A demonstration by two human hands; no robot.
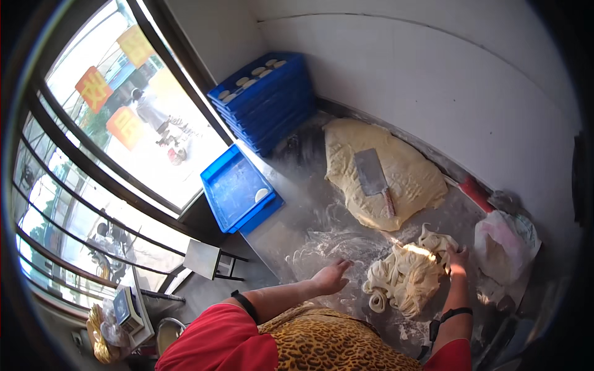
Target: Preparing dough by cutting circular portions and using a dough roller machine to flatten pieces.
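A tangled heap of dough strips [410, 280] lies on the floured metal worktable [315, 250] before me. My right hand [457, 259] is at the heap's far right side, its fingers closed on a fold of dough. To the left of the heap, my left hand [332, 278] hovers over scattered flour with fingers apart and nothing in them. Farther back spreads a large, smooth slab of dough [417, 178]. A cleaver-shaped blade [370, 171] rests flat on that slab, its handle [389, 203] pointing towards me.
Stacked blue plastic trays [278, 106] stand in the back corner, the top one holding several pale dough rounds [258, 71]. Another blue tray [227, 190] with one round sits at the left edge. A plastic bag [503, 250] and a red-handled tool [475, 194] lie right. A stool [202, 259] stands left.
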